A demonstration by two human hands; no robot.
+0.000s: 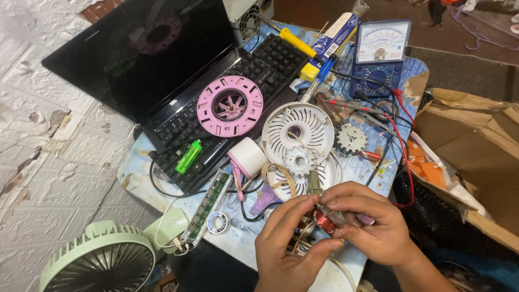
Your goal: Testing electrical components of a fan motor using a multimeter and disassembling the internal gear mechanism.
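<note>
Both hands meet over the near edge of the small blue table (135,167). My left hand (286,243) and my right hand (367,221) pinch a small motor with red copper winding (326,219) between the fingertips. Thin wires trail from it toward the table. Just beyond the hands lie a white slotted fan cover (297,130), a small white gear (299,159) and a second white cover under it. A pink ring-shaped fan housing (230,105) rests on the laptop keyboard.
An open black laptop (140,59) fills the table's left. On it lies a green lighter (188,157). A circuit strip (208,203), solder spool (219,221), analog multimeter (380,54) with red and black leads, soldering iron (319,70), pale green fan (100,259), cardboard box (476,140) at right.
</note>
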